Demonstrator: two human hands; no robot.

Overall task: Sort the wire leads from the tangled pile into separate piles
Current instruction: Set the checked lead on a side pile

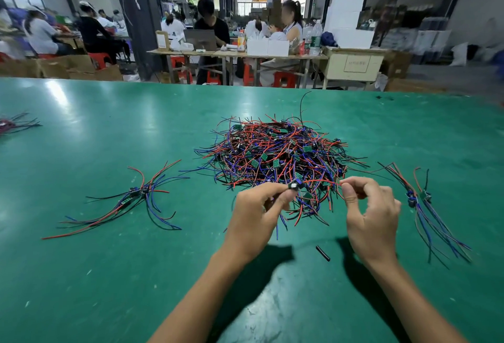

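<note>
One lead in hand: left hand [256, 206] pinches the small black module [294, 186] of a wire lead at the near edge of the tangled pile [275, 157]; right hand [371, 211] pinches that lead's red wire [319, 181] near its far end. Wire runs roughly taut between the two hands, just above the pile's front edge.
Hand state: both clenched in a fingertip pinch on the same lead, remaining fingers curled.
Tangled pile: centre of the green surface [109, 274], red, blue and black wires mixed with little green boards, heavily interlaced.
Sorted piles: left pile [136, 195] well apart from the tangle, wires fanned out from clustered modules; right pile [420, 200] just beside the right hand, wires trailing toward the near edge. Another small bundle [13, 124] at the far left edge, partly cut off.
Handling: leads look light and limp, thin insulated wire, no stiffness to push with. Expect snagging on neighbours when pulled. Solder joints at the board are the likely weak point, so I'd hold the module body and tease wires free, not yank on a wire end.
Progress: early by my read, most of the stock sits in the tangle.
Risk: dragging a clump out with the lead and messing up the right pile.
Stray: short black tube piece [323, 253] on the surface between the forearms.
Background: people seated at workbenches [237, 54], not involved.
</note>
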